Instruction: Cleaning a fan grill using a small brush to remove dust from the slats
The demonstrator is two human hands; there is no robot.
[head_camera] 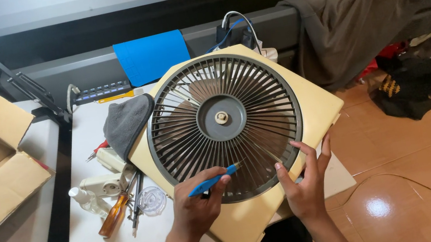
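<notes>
the left hand (192, 209) grips a blue screwdriver (211, 182), tip on the fan grille (225, 128). the right hand (305, 185), fingers spread open, steadies the rim. best to keep the tip straight and press gently.

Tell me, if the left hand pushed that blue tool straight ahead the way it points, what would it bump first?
Probably the dark round fan grille. The left hand aims the blue tool up and rightward, and its tip already sits at the grille's thin ribs, though depth is hard to judge.
</notes>
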